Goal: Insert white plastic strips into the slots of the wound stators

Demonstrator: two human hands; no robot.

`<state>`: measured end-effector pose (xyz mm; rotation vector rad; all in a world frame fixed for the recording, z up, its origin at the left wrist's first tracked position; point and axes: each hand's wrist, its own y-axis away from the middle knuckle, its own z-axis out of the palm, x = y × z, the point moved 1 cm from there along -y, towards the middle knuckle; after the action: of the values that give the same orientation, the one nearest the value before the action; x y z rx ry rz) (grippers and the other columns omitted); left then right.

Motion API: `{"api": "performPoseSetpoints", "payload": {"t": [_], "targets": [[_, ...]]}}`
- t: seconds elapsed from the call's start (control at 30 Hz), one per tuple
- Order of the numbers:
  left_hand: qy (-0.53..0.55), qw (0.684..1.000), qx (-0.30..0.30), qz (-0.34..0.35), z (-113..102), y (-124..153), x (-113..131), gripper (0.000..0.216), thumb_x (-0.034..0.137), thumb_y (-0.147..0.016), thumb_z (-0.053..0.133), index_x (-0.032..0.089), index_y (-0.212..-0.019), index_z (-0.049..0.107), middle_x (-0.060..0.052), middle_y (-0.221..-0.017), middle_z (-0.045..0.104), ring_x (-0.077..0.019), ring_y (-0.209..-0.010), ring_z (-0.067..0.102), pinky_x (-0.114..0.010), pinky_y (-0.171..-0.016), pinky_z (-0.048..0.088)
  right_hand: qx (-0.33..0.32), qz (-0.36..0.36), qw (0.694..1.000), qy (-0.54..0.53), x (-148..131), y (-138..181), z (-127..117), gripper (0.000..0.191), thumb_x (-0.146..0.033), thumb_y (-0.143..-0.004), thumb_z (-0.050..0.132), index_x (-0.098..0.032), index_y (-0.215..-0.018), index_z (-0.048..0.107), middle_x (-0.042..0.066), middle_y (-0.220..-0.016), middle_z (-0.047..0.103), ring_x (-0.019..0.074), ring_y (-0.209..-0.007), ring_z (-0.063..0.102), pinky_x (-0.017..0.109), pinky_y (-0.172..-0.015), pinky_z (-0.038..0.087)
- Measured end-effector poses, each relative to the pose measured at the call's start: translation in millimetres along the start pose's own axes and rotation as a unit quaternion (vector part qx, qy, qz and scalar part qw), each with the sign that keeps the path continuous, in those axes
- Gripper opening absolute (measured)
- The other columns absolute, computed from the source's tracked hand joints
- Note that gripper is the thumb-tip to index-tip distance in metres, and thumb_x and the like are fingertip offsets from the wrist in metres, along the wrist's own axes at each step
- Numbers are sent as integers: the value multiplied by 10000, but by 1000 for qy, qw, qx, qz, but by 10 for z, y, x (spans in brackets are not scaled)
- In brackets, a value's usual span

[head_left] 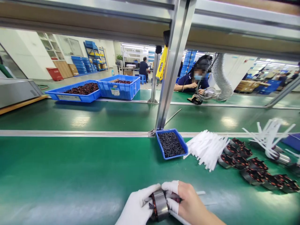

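Observation:
A motor stator [161,204], a steel ring with copper windings and black ends, is held up on its side at the bottom of the head view. My left hand [137,204], in a white glove, is closed around its left side. On the other side my right hand [188,200] grips the stator, with white coverings on its fingertips. Thin pale strips [201,193] show behind and below the right hand; whether it pinches one is hidden. Nearby, a blue bin [185,149] holds short black tubes, beside a pile of white strips [207,148].
More stators [253,176] stand in rows at the right. A metal post [170,68] rises behind the blue bin and carries a yellow cutter [161,64]. Two blue crates [114,89] of parts stand across the bench. A co-worker [192,81] sits opposite, near a ventilation hose [221,75].

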<state>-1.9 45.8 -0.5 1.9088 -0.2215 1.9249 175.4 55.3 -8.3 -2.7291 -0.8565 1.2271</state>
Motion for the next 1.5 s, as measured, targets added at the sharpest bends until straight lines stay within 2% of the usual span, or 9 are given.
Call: {"api": "performPoseSetpoints", "payload": {"t": [0.1, 0.17, 0.3, 0.63, 0.73, 0.93, 1.13, 1.3, 1.5], "targets": [[1, 999, 23, -26, -22, -5, -70, 503, 54, -596, 464, 158, -1060, 628, -73, -1120, 634, -254, -1037, 570, -358, -932, 418, -6, 8, 999, 36, -34, -1, -36, 142, -199, -764, 511, -178, -796, 648, 30, -633, 602, 136, -582, 527, 215, -535, 395], [7, 999, 26, -34, -23, -13, -125, 542, 27, -570, 452, 155, -1068, 619, -63, -1118, 636, -242, -1042, 567, -342, -932, 420, -7, -7, 998, 54, -39, 1, -53, 168, -220, -803, 490, -183, -744, 643, 26, -615, 580, 132, -577, 511, 212, -523, 375], [41, 999, 2, -27, 9, -13, -162, 521, 18, -591, 486, 178, -1072, 606, -28, -1093, 651, -227, -1002, 587, -319, -895, 445, -4, -50, 997, 63, -2, 14, -50, 228, -257, -852, 450, -181, -734, 630, 35, -642, 564, 135, -604, 501, 217, -541, 376], [51, 999, -19, 0, 45, 57, -72, 440, 29, -694, 463, 186, -1084, 588, -6, -1009, 674, -213, -983, 586, -311, -887, 436, -14, -83, 992, 89, 66, 37, -35, 280, -256, -887, 386, -169, -768, 624, 55, -651, 565, 145, -604, 503, 238, -541, 391], [51, 999, -13, -3, 50, 66, -37, 419, 48, -713, 468, 191, -1088, 589, -6, -1028, 669, -206, -978, 589, -305, -887, 435, -24, -83, 991, 102, 48, 41, -43, 269, -231, -878, 400, -161, -741, 621, 60, -643, 561, 149, -595, 503, 239, -526, 392], [49, 999, -4, -16, 66, 63, 31, 396, 59, -720, 445, 190, -1054, 614, -5, -997, 682, -192, -962, 599, -297, -894, 438, 6, -99, 988, 115, 38, 71, -24, 234, -208, -881, 399, -172, -834, 626, 61, -671, 566, 154, -611, 497, 248, -543, 395], [-21, 999, 29, -21, 60, 74, 32, 409, 67, -692, 439, 134, -1053, 620, -60, -1062, 661, -217, -985, 592, -302, -900, 440, 4, -111, 981, 157, 100, 86, 4, 271, -159, -862, 384, -162, -736, 625, 67, -624, 552, 166, -590, 484, 255, -509, 373], [-4, 1000, 4, -3, 80, 76, 99, 435, 37, -664, 406, 154, -1011, 642, -39, -1004, 681, -213, -928, 611, -292, -848, 466, -73, -50, 993, 78, 45, 76, -6, 219, -145, -840, 401, -170, -979, 568, 82, -805, 610, 175, -719, 546, 268, -628, 440], [-18, 1000, -4, 14, 77, 90, 45, 402, 33, -631, 412, 156, -914, 670, -21, -892, 701, -209, -844, 625, -261, -763, 488, -123, -75, 986, 89, -7, 111, -26, 247, -68, -782, 319, -155, -823, 546, 88, -723, 563, 193, -643, 494, 302, -569, 416]]}}
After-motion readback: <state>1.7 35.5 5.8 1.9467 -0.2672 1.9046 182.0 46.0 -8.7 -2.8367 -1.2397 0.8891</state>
